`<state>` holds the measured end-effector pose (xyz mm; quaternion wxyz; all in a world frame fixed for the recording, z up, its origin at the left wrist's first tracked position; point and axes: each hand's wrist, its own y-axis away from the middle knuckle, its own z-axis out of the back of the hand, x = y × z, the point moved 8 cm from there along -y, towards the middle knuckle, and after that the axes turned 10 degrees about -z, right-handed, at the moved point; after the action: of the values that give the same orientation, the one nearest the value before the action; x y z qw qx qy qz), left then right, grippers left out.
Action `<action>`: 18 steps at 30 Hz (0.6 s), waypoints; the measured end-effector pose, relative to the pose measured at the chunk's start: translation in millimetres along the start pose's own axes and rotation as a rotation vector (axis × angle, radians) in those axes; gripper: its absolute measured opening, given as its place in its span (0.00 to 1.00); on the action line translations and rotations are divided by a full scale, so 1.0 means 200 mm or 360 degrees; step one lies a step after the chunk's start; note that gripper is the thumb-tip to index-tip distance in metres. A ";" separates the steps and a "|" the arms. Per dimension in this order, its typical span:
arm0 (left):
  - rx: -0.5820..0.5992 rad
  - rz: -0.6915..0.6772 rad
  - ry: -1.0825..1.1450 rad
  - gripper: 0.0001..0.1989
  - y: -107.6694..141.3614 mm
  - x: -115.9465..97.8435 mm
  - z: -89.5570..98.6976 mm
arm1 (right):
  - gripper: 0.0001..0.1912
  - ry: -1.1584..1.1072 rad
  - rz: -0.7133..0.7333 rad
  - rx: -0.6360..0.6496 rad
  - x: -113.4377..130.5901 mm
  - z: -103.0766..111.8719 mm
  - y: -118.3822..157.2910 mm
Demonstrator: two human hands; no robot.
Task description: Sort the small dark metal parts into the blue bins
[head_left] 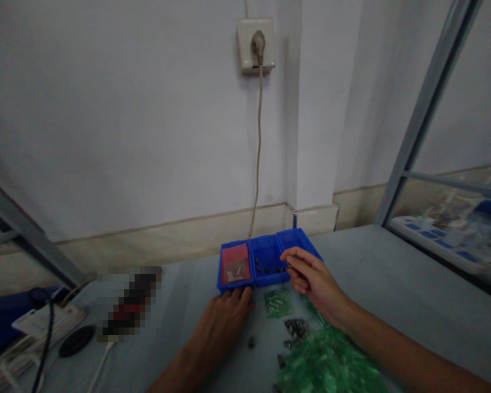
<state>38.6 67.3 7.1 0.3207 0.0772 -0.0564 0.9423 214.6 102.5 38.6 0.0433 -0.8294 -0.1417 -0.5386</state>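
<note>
My right hand [311, 275] is closed in a pinch over the right side of the blue bins [265, 283]. A small dark metal part [289, 266] shows at its fingertips. At the front edge of the left bin, my left hand [228, 312] rests on the table with its fingers curled. Something dark is by its fingertips, too hidden to name. Several small metal parts lie in the middle bin. The left bin holds a red sheet [234, 255] and a clear bag of small pieces [235, 271]. In front lies a green-tinted bag of small parts [278, 303].
A heap of green plastic bags [331, 363] lies under my right forearm, beside a pile of dark metal parts [297, 330]. One loose part [251, 342] sits nearer me. A black disc [77, 341] and cables are at left. A plugged cord [258, 153] hangs behind the bins.
</note>
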 end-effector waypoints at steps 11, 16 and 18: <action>-0.0006 -0.0043 0.0132 0.13 0.01 -0.02 0.02 | 0.09 -0.0004 0.0012 -0.0008 0.00 0.00 0.00; 0.0016 -0.0049 0.0148 0.16 0.03 -0.02 0.03 | 0.08 -0.0015 0.0025 0.0003 0.00 0.00 -0.01; 0.0024 -0.0070 0.0149 0.16 0.03 -0.02 0.02 | 0.08 -0.0013 0.0020 -0.0001 0.00 0.00 -0.01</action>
<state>39.5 59.2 10.7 0.3430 0.0366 -0.0326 0.9381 214.5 103.7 38.5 0.0459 -0.8326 -0.1365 -0.5348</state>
